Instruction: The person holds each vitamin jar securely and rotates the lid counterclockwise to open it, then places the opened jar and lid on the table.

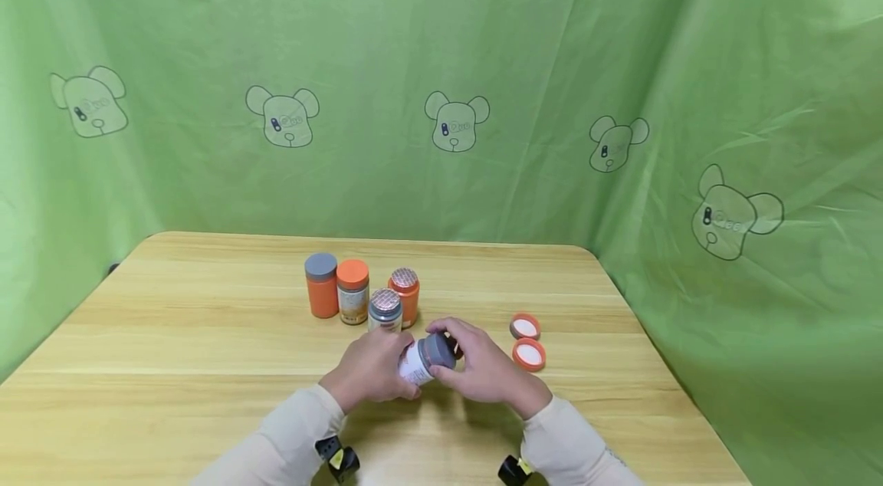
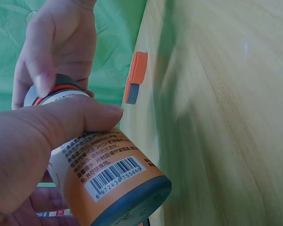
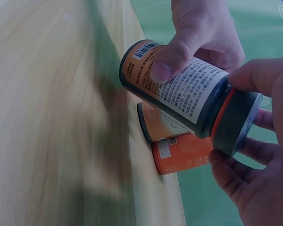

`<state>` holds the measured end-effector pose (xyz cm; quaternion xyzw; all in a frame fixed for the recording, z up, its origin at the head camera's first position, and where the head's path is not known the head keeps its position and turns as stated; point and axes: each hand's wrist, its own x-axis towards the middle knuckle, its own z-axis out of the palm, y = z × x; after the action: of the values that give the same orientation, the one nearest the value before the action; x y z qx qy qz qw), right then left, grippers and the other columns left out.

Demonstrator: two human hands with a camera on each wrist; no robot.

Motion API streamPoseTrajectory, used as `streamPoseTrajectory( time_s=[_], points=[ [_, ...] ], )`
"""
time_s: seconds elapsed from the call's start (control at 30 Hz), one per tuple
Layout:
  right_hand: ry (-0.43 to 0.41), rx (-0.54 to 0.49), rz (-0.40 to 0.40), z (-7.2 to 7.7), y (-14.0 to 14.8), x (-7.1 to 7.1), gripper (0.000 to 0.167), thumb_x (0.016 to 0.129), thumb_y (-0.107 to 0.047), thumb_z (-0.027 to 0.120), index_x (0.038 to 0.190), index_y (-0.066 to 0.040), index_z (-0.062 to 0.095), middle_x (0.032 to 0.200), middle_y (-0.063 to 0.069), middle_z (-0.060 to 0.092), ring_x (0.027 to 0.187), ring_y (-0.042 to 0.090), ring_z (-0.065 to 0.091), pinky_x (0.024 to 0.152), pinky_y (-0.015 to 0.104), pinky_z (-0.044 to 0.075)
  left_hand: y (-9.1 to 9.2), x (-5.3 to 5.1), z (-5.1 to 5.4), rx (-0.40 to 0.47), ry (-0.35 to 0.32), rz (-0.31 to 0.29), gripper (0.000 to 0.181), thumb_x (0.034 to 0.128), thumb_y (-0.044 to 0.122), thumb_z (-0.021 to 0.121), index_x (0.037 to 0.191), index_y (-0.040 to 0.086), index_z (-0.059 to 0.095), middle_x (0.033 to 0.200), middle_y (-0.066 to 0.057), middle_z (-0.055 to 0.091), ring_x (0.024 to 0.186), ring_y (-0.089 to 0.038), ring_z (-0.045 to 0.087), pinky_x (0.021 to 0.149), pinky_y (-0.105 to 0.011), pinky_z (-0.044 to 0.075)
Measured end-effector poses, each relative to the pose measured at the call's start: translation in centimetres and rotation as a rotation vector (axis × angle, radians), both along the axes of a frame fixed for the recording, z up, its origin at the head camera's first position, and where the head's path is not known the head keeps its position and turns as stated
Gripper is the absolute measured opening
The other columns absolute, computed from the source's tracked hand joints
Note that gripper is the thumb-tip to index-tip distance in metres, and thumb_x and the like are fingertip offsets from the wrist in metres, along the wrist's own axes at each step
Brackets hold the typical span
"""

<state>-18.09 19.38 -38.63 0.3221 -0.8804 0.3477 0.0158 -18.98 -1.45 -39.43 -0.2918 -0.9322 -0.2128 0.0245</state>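
Note:
A dark grey bottle (image 3: 179, 89) with an orange-and-white printed label is held tilted above the table. My left hand (image 1: 375, 367) grips its body, thumb across the label in the left wrist view. The right hand (image 1: 479, 363) holds the grey cap (image 3: 238, 122) at the bottle's neck, fingers and thumb around its side. An orange ring shows at the cap's lower edge; whether the cap is loose cannot be told. Just beyond the hands stand two lidless bottles with foil seals, one grey (image 1: 385, 306) and one orange (image 1: 407, 294).
An orange bottle with a grey cap (image 1: 321, 287) and a grey bottle with an orange cap (image 1: 353, 292) stand side by side at the back left. Two loose caps (image 1: 526, 326) lie with white insides up, right of the hands. Green cloth (image 1: 372, 187) hangs behind the wooden table (image 1: 172, 317).

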Motion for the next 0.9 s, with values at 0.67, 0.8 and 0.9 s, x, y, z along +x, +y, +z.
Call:
streamPoseTrajectory(
  time_s=[0.67, 0.8, 0.9],
  points=[
    [-0.113, 0.084, -0.099, 0.36, -0.40, -0.17, 0.046, 0.098, -0.042, 0.054, 0.134, -0.014, 0.050, 0.097, 0.003, 0.063, 0.083, 0.013, 0.059, 0.070, 0.031, 0.049, 0.45, 0.06, 0.17, 0.002, -0.034, -0.006, 0.054, 0.0608, 0.037, 0.089, 0.100, 0.009, 0.064, 0.078, 0.005, 0.058, 0.066, -0.009, 0.053, 0.057, -0.026, 0.046],
    [-0.114, 0.053, -0.058, 0.21, -0.20, -0.19, 0.048, 0.096, -0.042, 0.058, 0.135, -0.015, 0.048, 0.099, 0.003, 0.061, 0.082, 0.013, 0.057, 0.066, 0.029, 0.048, 0.39, -0.01, 0.10, -0.006, -0.032, 0.001, 0.054, 0.0605, 0.037, 0.089, 0.100, 0.009, 0.064, 0.077, 0.005, 0.056, 0.065, -0.009, 0.051, 0.056, -0.026, 0.044],
    [-0.087, 0.041, -0.050, 0.03, -0.15, -0.18, 0.049, 0.095, -0.041, 0.059, 0.136, -0.015, 0.048, 0.105, 0.003, 0.060, 0.084, 0.013, 0.057, 0.067, 0.029, 0.049, 0.33, -0.02, 0.02, -0.010, -0.022, 0.004, 0.054, 0.0600, 0.038, 0.089, 0.099, 0.009, 0.064, 0.076, 0.005, 0.056, 0.064, -0.009, 0.051, 0.056, -0.026, 0.044]
  ],
)
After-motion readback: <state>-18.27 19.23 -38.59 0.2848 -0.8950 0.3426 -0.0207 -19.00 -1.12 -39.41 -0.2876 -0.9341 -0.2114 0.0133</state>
